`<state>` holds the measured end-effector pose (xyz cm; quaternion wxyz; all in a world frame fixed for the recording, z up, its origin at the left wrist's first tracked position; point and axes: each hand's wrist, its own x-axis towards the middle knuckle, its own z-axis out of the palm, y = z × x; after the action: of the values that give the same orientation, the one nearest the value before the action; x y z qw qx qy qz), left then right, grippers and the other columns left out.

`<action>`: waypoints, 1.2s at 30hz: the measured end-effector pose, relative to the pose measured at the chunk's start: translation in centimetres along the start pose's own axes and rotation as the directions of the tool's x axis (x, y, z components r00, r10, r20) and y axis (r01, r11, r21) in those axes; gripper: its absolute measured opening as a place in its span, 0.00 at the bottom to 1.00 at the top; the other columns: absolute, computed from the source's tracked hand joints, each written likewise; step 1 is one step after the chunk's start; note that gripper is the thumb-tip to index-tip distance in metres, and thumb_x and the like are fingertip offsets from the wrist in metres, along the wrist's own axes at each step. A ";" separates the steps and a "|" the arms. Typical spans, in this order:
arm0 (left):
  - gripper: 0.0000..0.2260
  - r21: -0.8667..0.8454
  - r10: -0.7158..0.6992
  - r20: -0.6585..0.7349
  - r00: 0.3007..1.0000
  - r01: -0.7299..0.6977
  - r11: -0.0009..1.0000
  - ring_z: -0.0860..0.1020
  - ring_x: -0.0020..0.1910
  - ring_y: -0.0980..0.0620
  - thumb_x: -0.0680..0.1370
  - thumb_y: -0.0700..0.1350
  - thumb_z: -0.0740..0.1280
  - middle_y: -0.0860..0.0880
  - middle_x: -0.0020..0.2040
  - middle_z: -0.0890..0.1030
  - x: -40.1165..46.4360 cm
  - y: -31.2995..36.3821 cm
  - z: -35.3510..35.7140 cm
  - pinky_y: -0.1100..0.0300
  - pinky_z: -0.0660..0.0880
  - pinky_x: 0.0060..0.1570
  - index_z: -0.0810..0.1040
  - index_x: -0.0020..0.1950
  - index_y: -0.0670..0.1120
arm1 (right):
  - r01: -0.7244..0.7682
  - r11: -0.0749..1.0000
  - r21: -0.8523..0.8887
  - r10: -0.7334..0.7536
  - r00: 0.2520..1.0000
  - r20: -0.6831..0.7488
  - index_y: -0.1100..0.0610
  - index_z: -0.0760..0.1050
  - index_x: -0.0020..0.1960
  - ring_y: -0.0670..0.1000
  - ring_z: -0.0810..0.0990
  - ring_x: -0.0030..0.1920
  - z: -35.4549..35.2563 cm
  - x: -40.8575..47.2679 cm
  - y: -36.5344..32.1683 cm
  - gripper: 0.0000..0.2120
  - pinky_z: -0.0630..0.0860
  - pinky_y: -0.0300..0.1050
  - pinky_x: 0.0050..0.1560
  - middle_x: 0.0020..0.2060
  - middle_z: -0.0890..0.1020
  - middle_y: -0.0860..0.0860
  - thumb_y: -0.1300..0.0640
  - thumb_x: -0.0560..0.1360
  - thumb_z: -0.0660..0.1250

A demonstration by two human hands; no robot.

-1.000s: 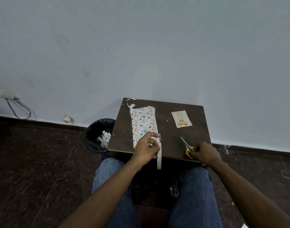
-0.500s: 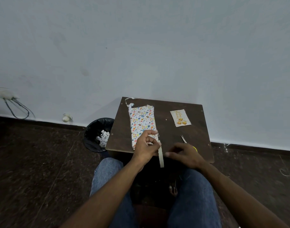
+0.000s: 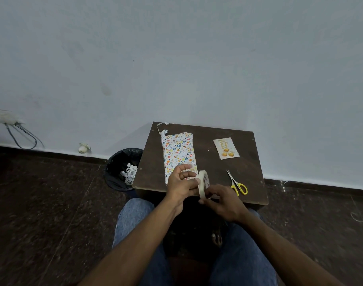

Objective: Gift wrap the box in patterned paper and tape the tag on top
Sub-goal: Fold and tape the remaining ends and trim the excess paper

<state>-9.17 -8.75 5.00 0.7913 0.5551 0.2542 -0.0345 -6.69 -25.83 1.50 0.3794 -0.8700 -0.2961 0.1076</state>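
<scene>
Gripping the tape [image 3: 203, 183] between left hand [image 3: 181, 185] and right hand [image 3: 221, 200], both pinching it, the person likely needs a strip for the tag [image 3: 226, 148].

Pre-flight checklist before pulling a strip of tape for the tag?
1. Tape roll held: ok, left hand grips it, right hand pinches at its lower edge.
2. Free tape end found: cannot tell, fingers hide it.
3. Box wrapped: ok on the top face; ends cannot tell.
4. Tag within reach: ok, lies flat on the table, not yet on the box.
5. Scissors free: ok, beside the right hand.
</scene>
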 end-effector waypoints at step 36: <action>0.11 0.357 0.145 0.011 0.989 -0.139 0.924 0.80 0.44 0.51 0.75 0.30 0.66 0.46 0.53 0.82 0.5 -0.9 -1.9 0.66 0.76 0.34 0.81 0.51 0.44 | -0.322 0.595 0.737 0.484 0.875 -0.008 0.67 0.81 0.46 0.45 0.81 0.31 1.9 4.1 -3.9 0.11 0.76 0.37 0.33 0.32 0.83 0.53 0.58 0.79 0.68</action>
<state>-9.74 -7.29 3.57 0.6759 0.7064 0.2093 -0.0183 -5.88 -20.11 3.15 0.6809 -0.7026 0.0162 0.2060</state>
